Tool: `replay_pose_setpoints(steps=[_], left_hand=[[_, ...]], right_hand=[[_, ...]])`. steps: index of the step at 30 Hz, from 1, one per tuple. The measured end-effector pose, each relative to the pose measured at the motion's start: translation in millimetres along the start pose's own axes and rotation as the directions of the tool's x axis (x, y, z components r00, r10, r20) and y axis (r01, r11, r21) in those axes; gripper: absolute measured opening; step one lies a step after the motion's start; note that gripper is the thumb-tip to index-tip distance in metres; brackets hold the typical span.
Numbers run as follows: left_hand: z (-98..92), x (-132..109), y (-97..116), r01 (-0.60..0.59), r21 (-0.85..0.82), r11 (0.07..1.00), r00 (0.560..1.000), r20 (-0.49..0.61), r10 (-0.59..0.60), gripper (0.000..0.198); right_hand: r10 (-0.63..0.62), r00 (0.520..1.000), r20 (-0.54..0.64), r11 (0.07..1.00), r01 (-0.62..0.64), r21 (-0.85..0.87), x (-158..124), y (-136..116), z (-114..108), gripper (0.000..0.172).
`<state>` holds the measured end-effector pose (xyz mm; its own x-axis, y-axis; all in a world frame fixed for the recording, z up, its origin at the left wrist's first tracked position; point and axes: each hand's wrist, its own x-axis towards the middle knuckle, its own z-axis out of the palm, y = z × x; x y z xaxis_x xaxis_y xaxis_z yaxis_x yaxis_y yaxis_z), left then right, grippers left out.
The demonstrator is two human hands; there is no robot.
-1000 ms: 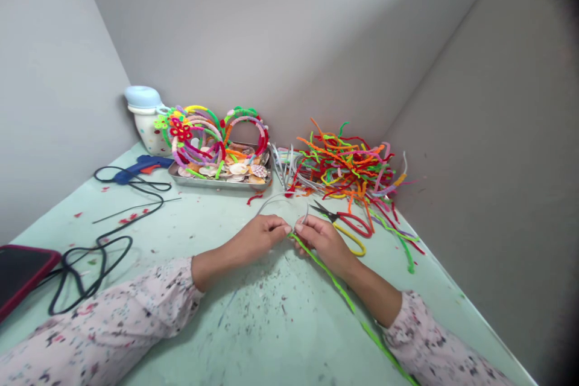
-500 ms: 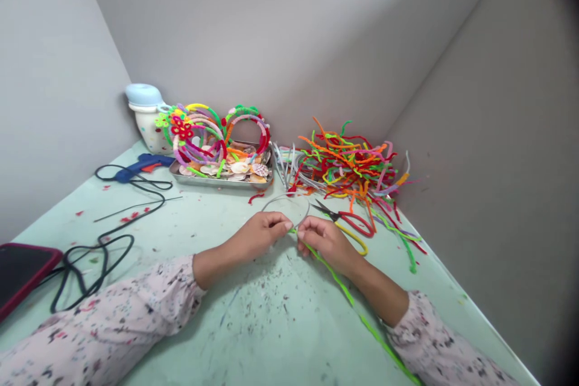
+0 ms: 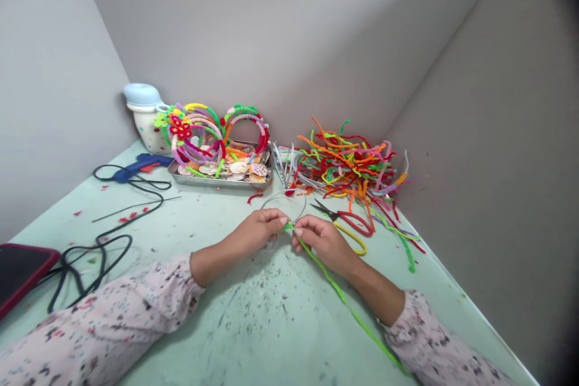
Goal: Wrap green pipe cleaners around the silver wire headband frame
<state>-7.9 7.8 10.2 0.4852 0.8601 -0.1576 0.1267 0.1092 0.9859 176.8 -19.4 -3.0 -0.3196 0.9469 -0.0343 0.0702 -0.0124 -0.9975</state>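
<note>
Fingers pinched, my left hand [image 3: 260, 231] grips one end of a thin grey headband hoop [image 3: 289, 191], where bright green fuzz covers a short stretch. My right hand [image 3: 321, 241] is closed beside it, pinching a long lime green pipe cleaner [image 3: 337, 287]. The pipe cleaner runs from the hoop, past the right fingers and down toward the right sleeve. The hoop arches away from me between both hands, and its lower ends are hidden by the fingers. Scissors [image 3: 348, 223] with red and yellow handles lie partly behind my right hand, blades apart.
A metal tray [image 3: 212, 182] holds shells and several colourful wrapped headbands [image 3: 199, 132]. Loose pipe cleaners [image 3: 348, 160] are heaped at the back right, beside bare grey hoops [image 3: 283, 166]. On the left are a blue glue gun [image 3: 140, 164], its black cord [image 3: 106, 241], a phone [image 3: 25, 274] and a lidded cup [image 3: 147, 120].
Slightly more green fuzz shows at the hoop between my fingertips. Both hands have shifted a little left and up, and the pipe cleaner's tail has drawn slightly left.
</note>
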Motion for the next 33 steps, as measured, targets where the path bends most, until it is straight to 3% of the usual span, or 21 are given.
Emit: replay_pose_setpoints(steps=[17, 33], left_hand=[[1.2, -5.6, 11.0, 0.021, -0.014, 1.0, 0.999, -0.024, -0.021, 0.026], [2.1, -2.7, 0.4, -0.041, 0.129, 0.991, 0.995, -0.08, 0.052, 0.03]], right_hand=[[-0.039, 0.999, 0.027, 0.999, 0.038, 0.025, 0.6, 4.5, -0.7, 0.016], [-0.018, 0.999, 0.037, 1.0, 0.017, 0.025, -0.8, -2.2, -0.3, 0.019]])
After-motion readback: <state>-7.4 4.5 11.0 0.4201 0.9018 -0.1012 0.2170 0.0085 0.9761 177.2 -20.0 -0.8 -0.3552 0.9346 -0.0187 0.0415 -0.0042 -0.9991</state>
